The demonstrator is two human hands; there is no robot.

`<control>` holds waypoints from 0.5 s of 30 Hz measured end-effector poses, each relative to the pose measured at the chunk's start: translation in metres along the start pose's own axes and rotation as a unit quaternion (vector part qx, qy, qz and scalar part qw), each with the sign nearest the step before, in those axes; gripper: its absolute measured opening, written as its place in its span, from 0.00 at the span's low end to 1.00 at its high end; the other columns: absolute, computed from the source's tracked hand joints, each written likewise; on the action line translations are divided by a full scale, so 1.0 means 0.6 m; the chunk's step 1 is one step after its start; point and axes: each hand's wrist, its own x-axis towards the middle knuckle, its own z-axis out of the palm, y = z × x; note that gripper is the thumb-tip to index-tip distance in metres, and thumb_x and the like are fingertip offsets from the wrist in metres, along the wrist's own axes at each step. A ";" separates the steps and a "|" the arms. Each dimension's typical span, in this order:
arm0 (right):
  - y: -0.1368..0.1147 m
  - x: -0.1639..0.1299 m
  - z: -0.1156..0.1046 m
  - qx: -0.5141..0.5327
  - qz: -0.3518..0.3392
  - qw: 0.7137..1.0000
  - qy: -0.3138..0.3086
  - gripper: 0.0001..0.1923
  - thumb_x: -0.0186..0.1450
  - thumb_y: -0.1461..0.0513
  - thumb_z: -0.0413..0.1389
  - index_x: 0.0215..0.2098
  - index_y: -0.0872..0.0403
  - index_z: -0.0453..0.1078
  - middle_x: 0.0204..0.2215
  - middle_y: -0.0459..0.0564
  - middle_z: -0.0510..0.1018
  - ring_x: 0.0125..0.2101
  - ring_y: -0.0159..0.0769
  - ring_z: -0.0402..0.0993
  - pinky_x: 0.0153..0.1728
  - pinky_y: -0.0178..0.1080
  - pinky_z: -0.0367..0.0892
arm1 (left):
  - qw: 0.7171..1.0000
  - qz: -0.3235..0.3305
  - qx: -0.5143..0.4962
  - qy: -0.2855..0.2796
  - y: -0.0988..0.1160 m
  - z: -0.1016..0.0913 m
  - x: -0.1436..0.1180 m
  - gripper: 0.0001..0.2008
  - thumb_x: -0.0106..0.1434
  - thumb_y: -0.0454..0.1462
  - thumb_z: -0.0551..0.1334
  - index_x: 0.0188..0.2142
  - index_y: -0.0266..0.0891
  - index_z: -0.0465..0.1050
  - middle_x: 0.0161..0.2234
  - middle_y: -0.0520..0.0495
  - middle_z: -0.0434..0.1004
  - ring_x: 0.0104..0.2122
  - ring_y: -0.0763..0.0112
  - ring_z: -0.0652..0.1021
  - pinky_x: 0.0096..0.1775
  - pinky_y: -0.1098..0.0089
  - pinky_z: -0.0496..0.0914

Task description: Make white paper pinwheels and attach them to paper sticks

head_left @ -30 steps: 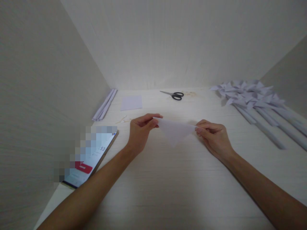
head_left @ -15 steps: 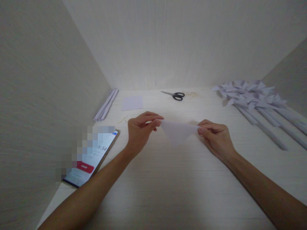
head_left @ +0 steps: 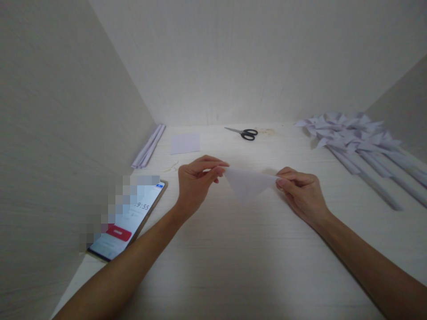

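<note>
Desk (head_left: 253, 266) w/ scissors (head_left: 243, 132) (phone (head_left: 128, 220) too)

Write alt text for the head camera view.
Two hands, left hand and right hand, pinch opposite corners of a folded white paper triangle above a pale table. Scissors, paper pinwheels and a phone lie around.

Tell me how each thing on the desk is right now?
paper triangle: folded, pinched at both corners
left hand: pinching one corner
right hand: pinching the other corner
scissors: closed, lying flat
phone: screen on
paper pinwheels: finished, piled
paper sheet: flat, unfolded
</note>
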 end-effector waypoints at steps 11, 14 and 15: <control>0.002 0.000 -0.001 -0.020 0.000 1.000 0.006 0.03 0.50 0.61 0.59 0.19 0.48 0.72 0.23 0.46 0.69 0.23 0.31 0.62 0.20 0.36 0.56 | 1.000 -0.003 0.015 0.005 -0.001 0.000 0.000 0.03 0.48 0.35 0.63 0.23 0.43 0.76 0.24 0.53 0.74 0.20 0.79 0.69 0.20 0.75 0.64; 0.003 0.000 -0.001 -0.013 -0.003 1.000 -0.003 0.03 0.50 0.62 0.59 0.20 0.47 0.73 0.23 0.45 0.69 0.24 0.31 0.62 0.22 0.36 0.57 | 0.999 -0.014 0.030 0.007 0.000 0.000 0.002 0.03 0.48 0.36 0.63 0.22 0.41 0.75 0.24 0.52 0.74 0.20 0.79 0.69 0.21 0.75 0.64; 0.003 0.000 -0.001 -0.011 -0.005 1.000 -0.004 0.03 0.50 0.62 0.59 0.20 0.47 0.73 0.23 0.45 0.69 0.23 0.30 0.62 0.22 0.36 0.56 | 0.999 -0.020 0.033 0.009 0.000 0.000 0.002 0.03 0.48 0.36 0.63 0.22 0.40 0.75 0.24 0.51 0.74 0.20 0.79 0.69 0.21 0.75 0.64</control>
